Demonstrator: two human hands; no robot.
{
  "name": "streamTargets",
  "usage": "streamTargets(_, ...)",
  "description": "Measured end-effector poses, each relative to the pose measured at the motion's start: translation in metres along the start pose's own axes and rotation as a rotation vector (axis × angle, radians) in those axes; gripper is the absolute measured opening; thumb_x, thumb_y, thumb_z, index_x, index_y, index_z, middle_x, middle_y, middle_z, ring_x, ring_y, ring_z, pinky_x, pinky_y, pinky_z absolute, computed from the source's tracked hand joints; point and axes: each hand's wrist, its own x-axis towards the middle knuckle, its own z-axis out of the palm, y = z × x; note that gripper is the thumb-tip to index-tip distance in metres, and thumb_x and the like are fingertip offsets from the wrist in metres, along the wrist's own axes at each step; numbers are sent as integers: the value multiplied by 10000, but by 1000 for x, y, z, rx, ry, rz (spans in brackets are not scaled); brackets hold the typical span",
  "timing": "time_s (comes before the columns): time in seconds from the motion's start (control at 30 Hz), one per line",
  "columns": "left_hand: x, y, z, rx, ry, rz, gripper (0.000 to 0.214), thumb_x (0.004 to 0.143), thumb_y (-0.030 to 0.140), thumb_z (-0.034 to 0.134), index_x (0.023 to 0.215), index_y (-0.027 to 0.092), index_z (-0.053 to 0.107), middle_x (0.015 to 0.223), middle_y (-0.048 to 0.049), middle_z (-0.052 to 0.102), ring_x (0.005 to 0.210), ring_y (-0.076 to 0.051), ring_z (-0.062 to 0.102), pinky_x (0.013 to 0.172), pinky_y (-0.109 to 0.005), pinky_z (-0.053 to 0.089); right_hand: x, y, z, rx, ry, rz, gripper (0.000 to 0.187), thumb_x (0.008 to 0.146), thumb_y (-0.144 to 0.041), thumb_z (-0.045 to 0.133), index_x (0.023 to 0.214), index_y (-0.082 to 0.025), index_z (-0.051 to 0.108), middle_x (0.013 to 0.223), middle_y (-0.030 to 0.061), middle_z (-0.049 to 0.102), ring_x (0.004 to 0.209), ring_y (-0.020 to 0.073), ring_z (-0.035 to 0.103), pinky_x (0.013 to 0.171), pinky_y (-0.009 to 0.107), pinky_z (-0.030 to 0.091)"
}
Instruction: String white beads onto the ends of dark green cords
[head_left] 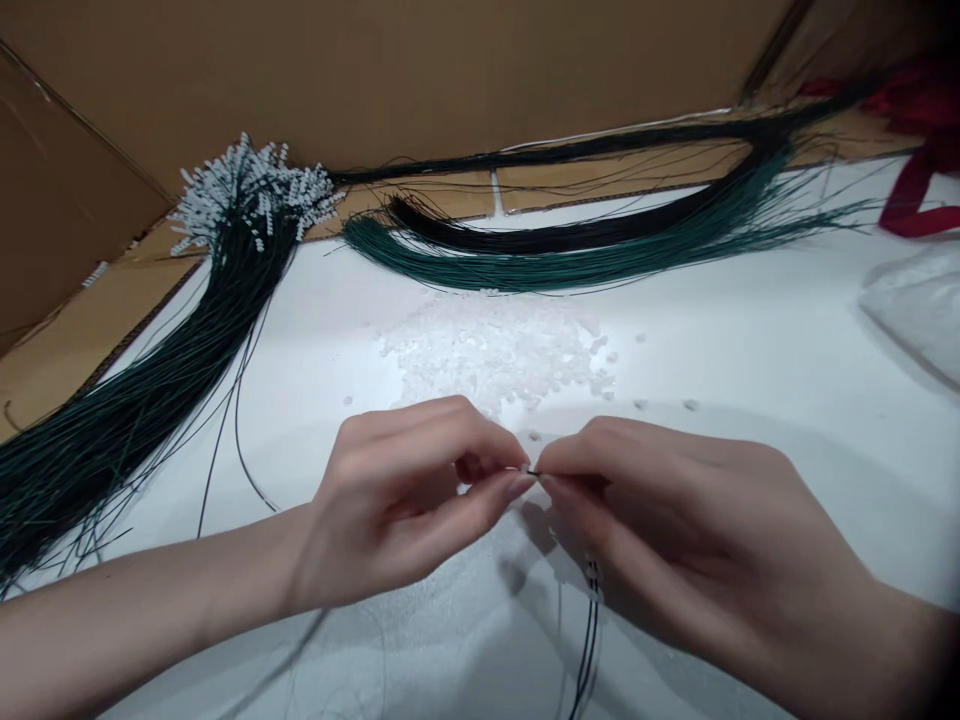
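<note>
My left hand (420,490) is closed in a pinch, thumb against forefinger, with a tiny translucent piece at the tips. Facing it, my right hand (675,530) pinches dark thin wire. A short dark wire end shows between the two sets of fingertips, which almost touch. Below my right fingers hang a few dark wires (589,640), with small clear pieces near their upper part. Just beyond the hands, a spread of small translucent pieces (487,350) lies on the white surface (300,330). How the wire and piece join is too small to tell.
At left lies a thick bundle of dark green wires (172,370) with white beaded tips (255,190). Loose green wires (525,272) and black wires (570,236) curve along the back. Cardboard walls (450,80) stand behind. Red ribbon (919,200) and a clear plastic bag (919,310) are at right.
</note>
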Motion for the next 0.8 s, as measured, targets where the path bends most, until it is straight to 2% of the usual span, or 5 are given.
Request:
streamTargets(0.1,0,1,-1,13,-22,2,76,838,79,676,909,105,685,706,-44,653,603,-109,600,519,-230,480,-2,1,1,8,0,-36,179,870,-26,522,903,-161,635,707,-21,587,606,63,532,549,166,413)
streamTargets(0.27,0,1,0,3,-58,-42,118,877,114,629,955,190,675,730,-31,670,622,-131,617,534,-247,503,-3,1,1,17,0,-48,204,861,-12,522,932,-169,632,705,-18,591,605,78,540,541,181,420)
streamTargets(0.4,0,1,1,14,-56,-36,99,879,123,633,940,189,673,728,-30,670,613,-127,610,520,-243,493,-2,0,1,27,-9,-3,163,874,-32,537,891,-160,638,714,-14,607,607,73,547,550,181,427)
streamTargets(0.6,-1,0,1,10,14,-35,56,834,114,686,876,150,675,692,-23,645,581,-109,591,512,-236,473,-2,-4,-1,50,-45,81,138,891,-86,520,840,-160,624,665,-21,561,548,76,500,506,207,399)
streamTargets(0.8,0,-1,1,29,-50,-38,85,866,127,650,924,184,676,728,-31,669,605,-126,603,515,-245,491,-3,-3,2,44,-74,42,181,885,-57,485,864,-170,625,665,-14,569,548,90,483,507,217,390)
